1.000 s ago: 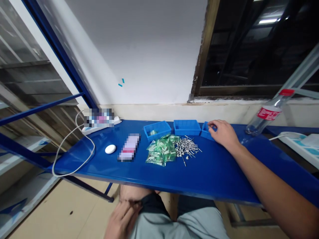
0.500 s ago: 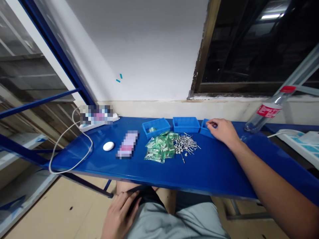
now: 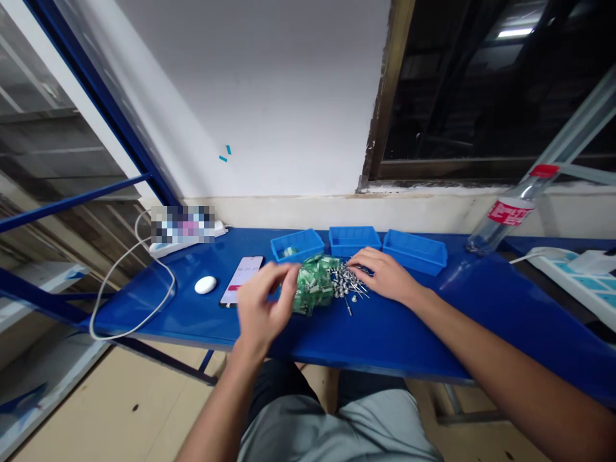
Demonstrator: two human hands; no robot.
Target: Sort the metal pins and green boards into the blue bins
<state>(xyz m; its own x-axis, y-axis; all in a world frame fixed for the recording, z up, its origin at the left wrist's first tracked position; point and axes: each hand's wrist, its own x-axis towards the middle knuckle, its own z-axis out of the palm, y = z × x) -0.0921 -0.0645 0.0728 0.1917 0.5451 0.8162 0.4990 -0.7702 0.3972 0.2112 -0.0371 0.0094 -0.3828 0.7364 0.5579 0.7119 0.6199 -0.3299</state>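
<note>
My left hand (image 3: 267, 301) is over the table beside a pile of small green-and-clear packets (image 3: 315, 289), partly covering it. Its fingers are bent, the thumb stands apart, and I see nothing held; motion blurs it slightly. With fingers reaching forward and a little apart, my right hand (image 3: 382, 273) is at the heap of silver pop rivets (image 3: 342, 283). Its fingertips are at the heap's upper right; whether they touch a rivet I cannot tell. Behind stand three blue trays: the left tray (image 3: 315, 247) holds a few packets, then a middle tray (image 3: 353, 242) and a right tray (image 3: 418, 253).
A phone (image 3: 235, 282) lies left of my left hand, near a white oval object (image 3: 205, 285). A power strip (image 3: 187, 242) with a looping white cable is at the back left. On the right stand a red-capped plastic bottle (image 3: 503, 215) and another power strip (image 3: 572, 273).
My left hand has risen from my lap to the packets. My right hand has moved left from the right tray to the rivet heap. The view has shifted slightly.
</note>
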